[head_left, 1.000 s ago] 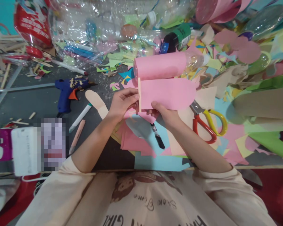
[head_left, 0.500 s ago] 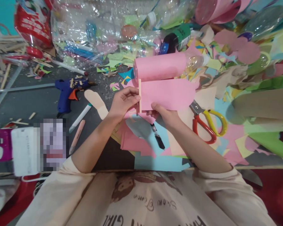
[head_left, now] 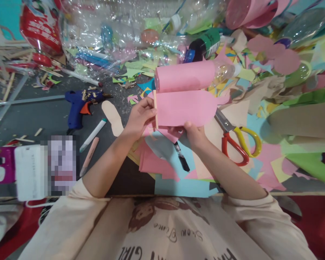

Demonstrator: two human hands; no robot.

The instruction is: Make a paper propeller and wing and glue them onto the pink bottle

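A pink paper piece [head_left: 186, 108] with a rounded right end is held up between my two hands. Along its straight left edge stands a thin wooden stick [head_left: 155, 110]. My left hand [head_left: 141, 115] pinches the stick and that edge. Thumb on top and fingers underneath, my right hand [head_left: 194, 135] grips the paper's lower edge. Just beyond lies a plastic bottle wrapped in pink paper [head_left: 185, 76], its clear neck to the right. Under my hands are pink and blue sheets and a black-handled tool [head_left: 182, 159], its other end hidden.
Scissors [head_left: 237, 139] with red and yellow handles lie right of my right hand. A blue glue gun [head_left: 81, 104], markers [head_left: 93, 135] and a white power strip [head_left: 29, 173] are on the left. Plastic bottles and paper scraps crowd the back and right.
The pink paper and stick have shifted slightly left. My right hand has slid a little right along the lower edge, and less of its thumb overlaps the paper.
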